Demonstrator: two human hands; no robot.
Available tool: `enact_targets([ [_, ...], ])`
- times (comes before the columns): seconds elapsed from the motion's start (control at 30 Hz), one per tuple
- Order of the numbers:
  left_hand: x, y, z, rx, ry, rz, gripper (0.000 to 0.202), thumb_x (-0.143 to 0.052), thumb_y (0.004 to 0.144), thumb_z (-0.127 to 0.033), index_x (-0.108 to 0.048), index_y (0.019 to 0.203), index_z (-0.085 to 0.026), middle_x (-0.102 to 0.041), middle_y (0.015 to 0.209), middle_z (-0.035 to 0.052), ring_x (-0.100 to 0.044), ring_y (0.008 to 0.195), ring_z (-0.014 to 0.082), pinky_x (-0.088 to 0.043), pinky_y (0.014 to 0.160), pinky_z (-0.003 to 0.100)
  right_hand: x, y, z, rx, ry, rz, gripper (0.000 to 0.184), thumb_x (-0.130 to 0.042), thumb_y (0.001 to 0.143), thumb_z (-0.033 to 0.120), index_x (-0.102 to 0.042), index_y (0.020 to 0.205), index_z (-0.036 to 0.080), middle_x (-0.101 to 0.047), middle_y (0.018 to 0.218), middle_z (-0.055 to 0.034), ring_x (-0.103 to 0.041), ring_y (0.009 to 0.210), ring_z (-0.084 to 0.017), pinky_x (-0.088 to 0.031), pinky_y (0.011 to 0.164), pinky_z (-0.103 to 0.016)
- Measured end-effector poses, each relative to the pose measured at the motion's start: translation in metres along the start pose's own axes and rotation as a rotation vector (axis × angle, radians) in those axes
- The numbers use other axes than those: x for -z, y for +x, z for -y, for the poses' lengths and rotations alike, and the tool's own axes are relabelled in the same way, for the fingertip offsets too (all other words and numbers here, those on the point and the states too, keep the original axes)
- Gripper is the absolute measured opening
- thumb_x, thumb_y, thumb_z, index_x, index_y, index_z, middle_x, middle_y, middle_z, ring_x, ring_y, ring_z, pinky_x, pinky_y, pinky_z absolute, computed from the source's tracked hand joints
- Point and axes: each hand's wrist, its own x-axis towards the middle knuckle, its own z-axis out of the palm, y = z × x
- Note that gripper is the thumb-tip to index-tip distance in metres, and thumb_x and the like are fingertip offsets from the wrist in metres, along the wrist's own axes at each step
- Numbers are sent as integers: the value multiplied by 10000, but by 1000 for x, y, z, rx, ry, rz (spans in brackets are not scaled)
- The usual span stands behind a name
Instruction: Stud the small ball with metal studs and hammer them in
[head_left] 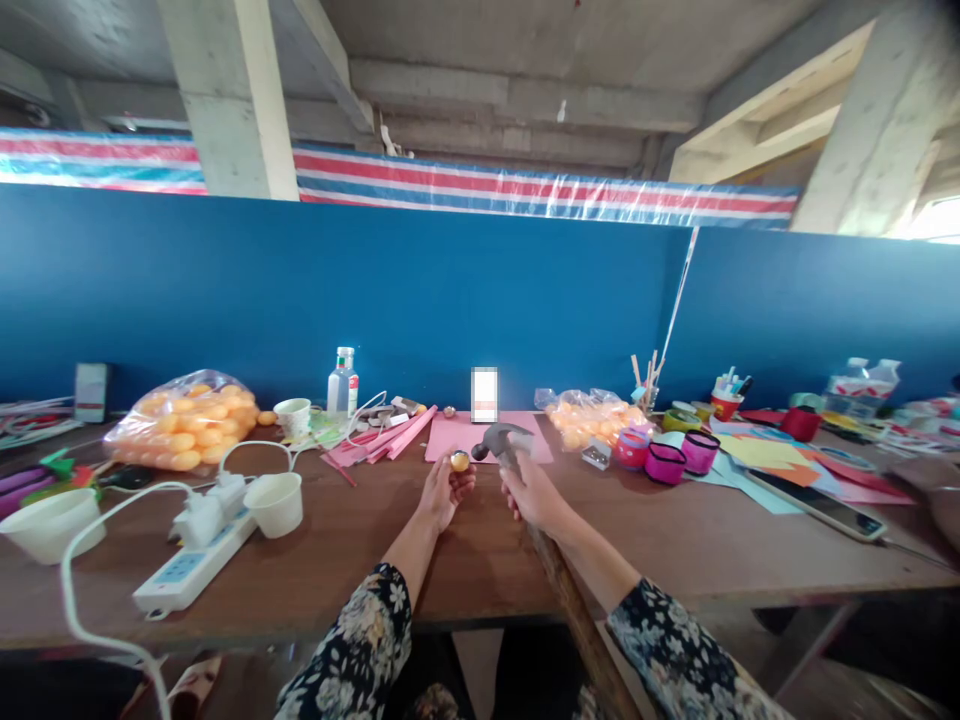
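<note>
The left hand (445, 497) holds a shiny gold ball (460, 461) at its fingertips; whether it is solid or hollow, I cannot tell. The right hand (534, 495) is wrapped around a claw hammer (564, 580) high on the handle, close under the head, which sits just beside the ball. Just beyond both grips lies a pink sheet (441, 441); farther out, past the right grip, is a clear bag of orange balls (592, 422).

The likeliest trouble is the ball squirting from the fingertips, since it looks smooth and round and is held lightly. With the hammer head so near, a careless twist of the right wrist could catch the left fingers. The long handle slants back over the table edge (480, 622), so it could knock there if tilted.
</note>
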Motion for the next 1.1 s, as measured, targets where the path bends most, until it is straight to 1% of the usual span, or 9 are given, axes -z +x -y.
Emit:
enact_targets([
  [0.17,-1,0,0,30,-7,-11,304,-436,811,-382,-544,880,-106,-648,697,93,-603,557,102,-488,538,201,1,-1,-1,-21,-6,15,177,-346,807,364,-372,884,207,-461,619,58,-453,387,-50,-373,294,-142],
  [0.37,-1,0,2,21,39,2,274,-458,801,-378,-525,796,-112,-622,615,65,-554,472,72,-440,453,158,-6,2,-5,14,13,-6,163,-332,811,355,-358,881,210,-462,619,63,-447,370,-51,-372,289,-150],
  [0.47,-2,0,2,33,53,-2,277,-452,805,-374,-524,782,-108,-614,599,61,-547,463,70,-434,447,156,-7,4,-4,14,17,27,148,-340,807,338,-356,870,204,-458,606,63,-441,362,-53,-360,277,-148],
  [0.63,-2,1,4,26,75,-9,306,-429,812,-388,-528,767,-102,-601,576,52,-530,439,63,-416,422,149,-6,3,-2,20,20,-15,155,-331,817,346,-352,875,204,-458,611,61,-448,382,-50,-367,296,-139],
  [0.73,-1,1,5,10,91,-1,275,-468,794,-378,-524,778,-109,-603,575,47,-536,448,66,-424,431,149,-3,1,-2,-16,-23,29,155,-342,815,323,-369,906,201,-473,613,55,-455,386,-54,-368,311,-142],
  [0.8,0,1,4,1,72,13,261,-482,789,-369,-526,803,-112,-609,590,49,-551,470,73,-436,447,156,4,-1,-4,-16,-83,55,182,-345,819,331,-390,935,198,-498,631,41,-469,396,-60,-374,334,-154],
  [0.9,1,2,3,4,43,-4,261,-452,808,-353,-533,808,-104,-610,591,59,-560,477,80,-447,452,163,22,-3,-7,4,-285,25,233,-347,830,339,-418,995,190,-551,677,6,-514,448,-85,-405,427,-193],
  [1.0,-1,3,1,10,20,-56,244,-436,821,-327,-534,812,-104,-614,602,60,-572,493,82,-466,474,171,45,-8,-14,26,-570,-40,278,-379,829,344,-449,1041,178,-606,805,-62,-591,659,-153,-424,598,-246],
  [1.1,-3,3,0,13,16,-74,217,-422,831,-299,-527,817,-109,-616,608,58,-581,505,83,-474,480,171,67,-16,-28,16,-780,-47,323,-378,835,348,-446,1104,183,-605,944,-98,-580,862,-206,-398,727,-281],
])
